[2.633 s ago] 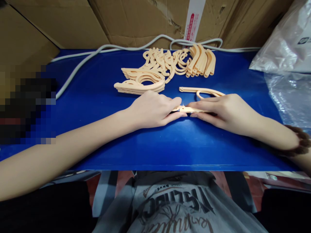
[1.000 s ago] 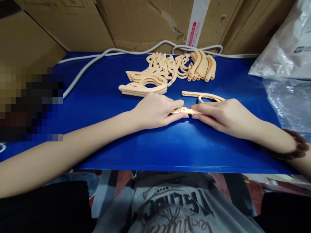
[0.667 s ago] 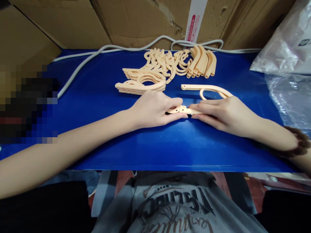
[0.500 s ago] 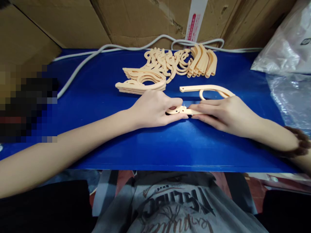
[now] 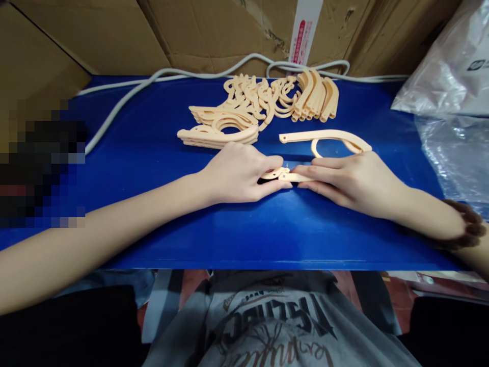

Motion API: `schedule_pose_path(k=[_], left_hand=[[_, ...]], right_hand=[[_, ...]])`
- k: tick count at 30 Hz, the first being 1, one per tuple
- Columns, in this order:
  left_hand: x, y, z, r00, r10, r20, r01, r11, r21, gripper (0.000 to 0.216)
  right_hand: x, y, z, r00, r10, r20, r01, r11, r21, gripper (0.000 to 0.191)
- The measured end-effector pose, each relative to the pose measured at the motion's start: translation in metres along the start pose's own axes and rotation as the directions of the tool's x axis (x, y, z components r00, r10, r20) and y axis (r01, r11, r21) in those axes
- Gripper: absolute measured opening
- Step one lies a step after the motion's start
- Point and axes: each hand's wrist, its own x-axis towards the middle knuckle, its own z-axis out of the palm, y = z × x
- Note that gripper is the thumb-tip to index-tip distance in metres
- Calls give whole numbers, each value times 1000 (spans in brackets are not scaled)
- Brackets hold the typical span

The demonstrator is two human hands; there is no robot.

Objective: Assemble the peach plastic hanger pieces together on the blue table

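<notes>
My left hand [image 5: 239,173] is closed, pinching a small curved beige plastic hanger piece [image 5: 271,175] between thumb and fingers; most of it is hidden. From the other side my right hand [image 5: 353,178] grips a beige hanger arm [image 5: 297,177], whose holed end laps against the left piece. Just behind the right hand lies another hanger arm [image 5: 324,135] with a curved strip under it, partly covered by the fingers. Beyond my left hand is a stack of joined hanger arms [image 5: 217,136].
Hook-shaped pieces [image 5: 248,94] and a row of curved hanger arms [image 5: 313,97] lie at the back of the blue table [image 5: 229,234]. A white cable [image 5: 126,99] runs along the cardboard [image 5: 221,35]. Clear plastic bags [image 5: 439,76] rest at right.
The hanger arm's end has come slightly left and now overlaps the curved piece more. Both hands keep their grip. The whole view has shifted a little.
</notes>
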Motion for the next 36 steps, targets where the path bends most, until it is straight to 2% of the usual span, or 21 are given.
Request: schedule_pose_path(k=[10, 18, 36], left_hand=[[0, 0, 0, 1000, 27, 14, -28, 998, 51, 45], [-1, 2, 0, 999, 23, 29, -28, 983, 180, 50], [-1, 3, -3, 999, 21, 46, -29, 985, 168, 50]], right_hand=[[-1, -1, 1, 999, 36, 14, -37, 999, 3, 37], [0, -2, 0, 999, 43, 2, -43, 999, 25, 37], [1, 0, -1, 997, 54, 47, -58, 994, 89, 36]])
